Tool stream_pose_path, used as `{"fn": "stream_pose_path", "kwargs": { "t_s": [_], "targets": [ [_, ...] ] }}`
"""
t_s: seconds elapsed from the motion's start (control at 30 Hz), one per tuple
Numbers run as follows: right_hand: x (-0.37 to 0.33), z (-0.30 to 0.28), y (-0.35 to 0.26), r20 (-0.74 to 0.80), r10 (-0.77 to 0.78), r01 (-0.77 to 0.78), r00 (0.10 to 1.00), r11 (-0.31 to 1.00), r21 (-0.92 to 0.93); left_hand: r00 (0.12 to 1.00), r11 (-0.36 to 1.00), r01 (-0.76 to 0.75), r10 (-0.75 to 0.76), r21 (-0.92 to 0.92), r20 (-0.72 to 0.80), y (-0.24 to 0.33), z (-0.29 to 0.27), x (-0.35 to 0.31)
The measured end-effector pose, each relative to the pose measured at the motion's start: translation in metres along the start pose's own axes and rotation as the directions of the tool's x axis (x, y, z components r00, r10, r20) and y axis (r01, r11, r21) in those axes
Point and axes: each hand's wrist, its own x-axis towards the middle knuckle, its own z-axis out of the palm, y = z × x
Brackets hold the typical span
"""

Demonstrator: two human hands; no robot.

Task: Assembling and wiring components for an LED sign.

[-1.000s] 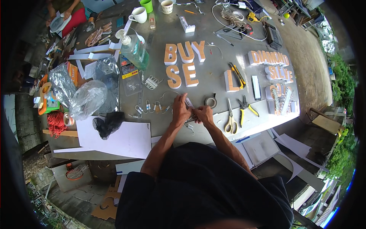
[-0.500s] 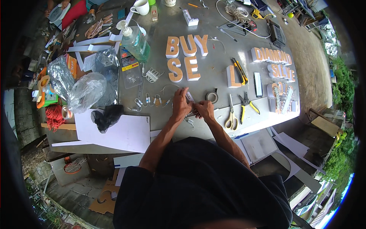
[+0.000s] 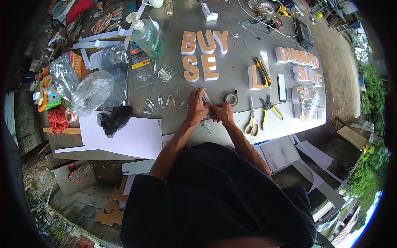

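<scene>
My left hand (image 3: 197,104) is closed round a small white piece (image 3: 206,98), apparently a hollow block letter with a light strip inside; most of it is hidden by the fingers. Against its near right side, my right hand (image 3: 222,112) is pinched, and what sits between those fingertips is too small to make out. Thin white wires (image 3: 205,126) hang below the hands. Just right of them lies a roll of dark tape (image 3: 231,98). A string of small white LED modules (image 3: 160,101) lies on the table to the left.
Tan-faced block letters (image 3: 204,42) stand ahead, with more letters (image 3: 297,58) at right. Scissors (image 3: 251,124), yellow-handled pliers (image 3: 271,110) and a utility knife (image 3: 262,71) lie right of my hands. Left are a soap bottle (image 3: 147,39), plastic bags (image 3: 94,93) and a white sheet (image 3: 132,136).
The whole view has shifted slightly, with the table things a little higher in the picture. Both hands stay together at the white piece; the right fingers have curled in slightly.
</scene>
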Motion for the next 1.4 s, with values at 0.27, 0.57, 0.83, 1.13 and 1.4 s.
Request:
{"fn": "stream_pose_path", "kwargs": {
  "t_s": [0.27, 0.57, 0.83, 1.13, 1.4],
  "targets": [
    [0.003, 0.000, 0.005, 0.002, -0.021, 0.021, 1.000, 1.000, -0.012, 1.000, 1.000, -0.004, 0.004, 0.017, -0.020, -0.003, 0.003, 0.000],
    [-0.001, -0.002, 0.000, 0.018, -0.060, 0.061, 0.998, 0.998, -0.015, 1.000, 1.000, -0.010, 0.009, -0.022, -0.021, -0.003, 0.001, 0.001],
    [-0.014, -0.005, 0.008, 0.076, -0.156, 0.157, 0.985, 0.988, 0.000, 0.999, 0.999, -0.034, 0.033, -0.014, -0.027, -0.006, 0.000, -0.004],
    [-0.033, 0.005, 0.007, -0.100, -0.313, 0.308, 0.944, 0.949, -0.062, 0.940, 0.844, 0.304, -0.340, -0.441, -0.001, 0.007, -0.005, -0.026],
    [-0.061, 0.019, -0.007, -0.012, -0.884, 0.638, 0.468, 0.348, -0.687, 0.856, 0.388, 0.405, -0.478, -0.828, 0.195, 0.040, -0.030, -0.017]
  ]
}}
